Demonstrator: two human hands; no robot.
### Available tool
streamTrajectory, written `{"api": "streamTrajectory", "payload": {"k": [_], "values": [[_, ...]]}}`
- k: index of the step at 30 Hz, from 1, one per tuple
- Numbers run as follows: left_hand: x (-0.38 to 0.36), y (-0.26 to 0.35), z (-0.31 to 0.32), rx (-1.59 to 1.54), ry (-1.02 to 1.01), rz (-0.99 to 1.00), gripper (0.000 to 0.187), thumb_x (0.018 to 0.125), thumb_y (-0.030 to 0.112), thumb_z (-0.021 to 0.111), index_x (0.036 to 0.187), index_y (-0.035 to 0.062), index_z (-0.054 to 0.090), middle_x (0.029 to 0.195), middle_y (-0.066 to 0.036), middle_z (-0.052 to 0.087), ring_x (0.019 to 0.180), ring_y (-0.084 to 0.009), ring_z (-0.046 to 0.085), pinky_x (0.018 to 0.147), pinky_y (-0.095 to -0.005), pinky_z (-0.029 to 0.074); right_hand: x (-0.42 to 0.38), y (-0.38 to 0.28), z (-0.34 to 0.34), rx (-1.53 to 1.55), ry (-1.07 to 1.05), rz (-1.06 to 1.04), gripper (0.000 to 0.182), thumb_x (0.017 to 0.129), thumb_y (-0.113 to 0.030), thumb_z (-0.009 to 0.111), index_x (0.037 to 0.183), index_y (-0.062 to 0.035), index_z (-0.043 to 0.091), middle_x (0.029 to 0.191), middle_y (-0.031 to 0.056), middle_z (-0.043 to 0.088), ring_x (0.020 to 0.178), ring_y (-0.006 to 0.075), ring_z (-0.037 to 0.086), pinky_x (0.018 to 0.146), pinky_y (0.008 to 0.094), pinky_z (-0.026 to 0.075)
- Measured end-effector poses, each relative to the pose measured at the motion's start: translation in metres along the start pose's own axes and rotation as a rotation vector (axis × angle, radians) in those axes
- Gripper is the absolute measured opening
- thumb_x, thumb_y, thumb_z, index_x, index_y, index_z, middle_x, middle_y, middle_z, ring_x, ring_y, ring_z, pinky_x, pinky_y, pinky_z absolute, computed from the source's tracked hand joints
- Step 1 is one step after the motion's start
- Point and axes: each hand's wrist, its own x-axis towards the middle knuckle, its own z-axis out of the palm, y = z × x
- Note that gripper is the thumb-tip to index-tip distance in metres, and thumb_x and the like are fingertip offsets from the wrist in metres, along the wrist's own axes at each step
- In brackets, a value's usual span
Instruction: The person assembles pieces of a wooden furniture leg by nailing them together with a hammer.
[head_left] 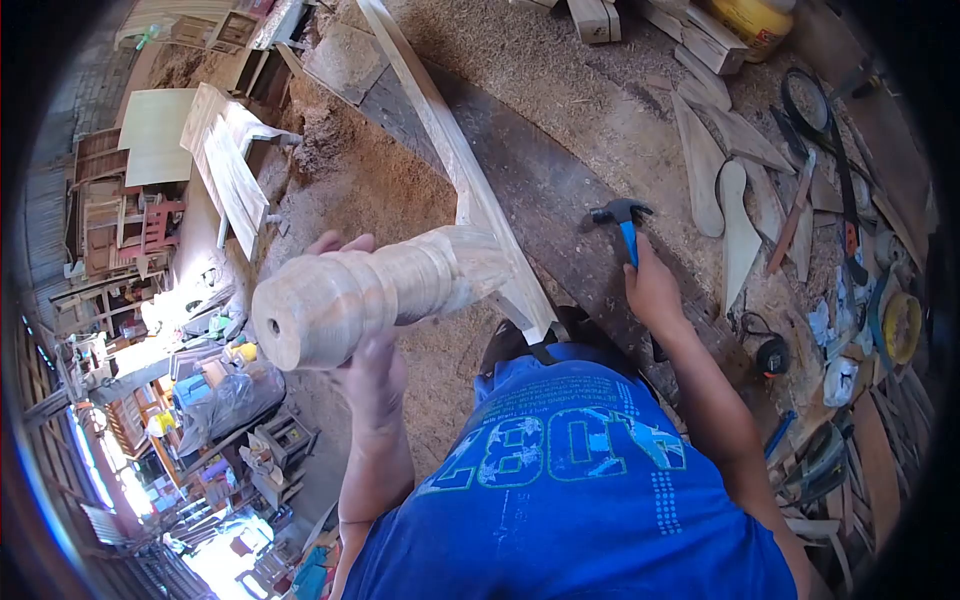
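Observation:
My left hand point(376, 382) is wrapped around a thick turned wooden leg point(340, 300), its fingertips showing over the far side. The leg has rounded rings and a small hole in its end, which points toward the left. Its other end meets a long pale wooden rail point(440, 125) that slants from the top of the view down to my lap. In my right hand point(655, 290) is a claw hammer point(622, 214), gripped by its blue handle with the black head pointing away from me. The hammer is over a dark plank, apart from the leg.
A dark, dusty plank point(545, 160) runs diagonally under the rail. Sawdust covers the ground. Cut wood pieces point(740, 225), a handsaw point(850, 200) and a tape measure point(773, 355) lie to the right. A yellow container point(755, 22) stands top right; wooden furniture parts point(225, 165) are at left.

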Motion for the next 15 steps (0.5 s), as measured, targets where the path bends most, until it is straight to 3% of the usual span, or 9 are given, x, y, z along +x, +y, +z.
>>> {"api": "streamTrajectory", "payload": {"k": [3,7,10,15], "values": [[-0.001,-0.007,-0.005,-0.074,0.032,-0.007,0.091,0.078,0.05,0.076,0.145,0.0029,0.036,0.132,-0.019,0.052,0.119,-0.033,0.058,0.108,-0.05,0.046,0.001,-0.002,0.003,-0.057,0.024,-0.046,0.056,0.096,-0.016,0.056,0.147,-0.0045,0.036,0.107,0.0302,0.065,0.097,0.0497,0.064,0.084,0.0591,0.05],[-0.007,-0.033,-0.055,-0.256,0.06,-0.102,0.086,0.078,0.047,0.079,0.141,0.0033,0.04,0.13,-0.015,0.054,0.119,-0.0298,0.058,0.106,-0.0474,0.047,0.004,-0.004,0.009,-0.126,0.041,-0.001,0.054,0.096,-0.016,0.057,0.145,-0.0054,0.036,0.103,0.0291,0.065,0.095,0.0491,0.065,0.082,0.0583,0.051],[-0.015,-0.054,-0.099,-0.386,0.17,-0.19,0.09,0.077,0.057,0.079,0.139,0.004,0.042,0.125,-0.014,0.057,0.122,-0.0297,0.056,0.108,-0.0486,0.045,0.003,-0.006,0.017,-0.173,0.087,0.018,0.054,0.096,-0.016,0.056,0.145,-0.0074,0.037,0.1,0.028,0.066,0.093,0.0482,0.065,0.081,0.0579,0.051],[-0.023,-0.081,-0.135,-0.433,0.374,-0.269,0.089,0.078,0.061,0.078,0.138,0.0062,0.044,0.125,-0.01,0.056,0.122,-0.0284,0.055,0.107,-0.0496,0.046,0.003,-0.011,0.024,-0.267,0.149,0.067,0.057,0.095,-0.018,0.057,0.149,-0.009,0.039,0.103,0.0276,0.067,0.094,0.0481,0.065,0.082,0.0583,0.051]]}}
